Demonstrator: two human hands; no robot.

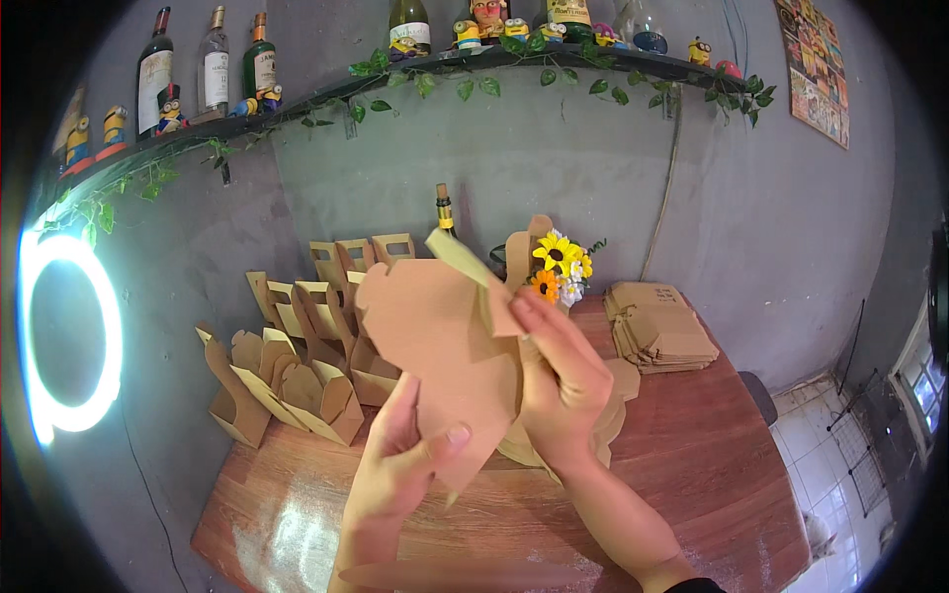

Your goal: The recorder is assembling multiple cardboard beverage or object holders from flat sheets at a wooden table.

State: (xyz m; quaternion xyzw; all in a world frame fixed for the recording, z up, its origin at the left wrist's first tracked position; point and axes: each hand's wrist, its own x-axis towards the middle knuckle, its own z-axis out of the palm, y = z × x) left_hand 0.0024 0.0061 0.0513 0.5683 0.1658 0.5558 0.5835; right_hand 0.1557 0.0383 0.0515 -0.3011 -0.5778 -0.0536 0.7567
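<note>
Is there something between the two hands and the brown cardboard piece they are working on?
No, nothing visible stands between them. The left hand grips the flat cardboard box blank at its lower edge, thumb on its front, and the right hand holds its right side. Both touch it directly, lifted above the wooden table.

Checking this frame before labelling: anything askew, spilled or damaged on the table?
Nothing stands out. Both hands, left and right, hold a flat brown cardboard box blank above the reddish wooden table. Folded brown cardboard boxes stand upright in rows; the flat stack of blanks is fairly tidy.
</note>
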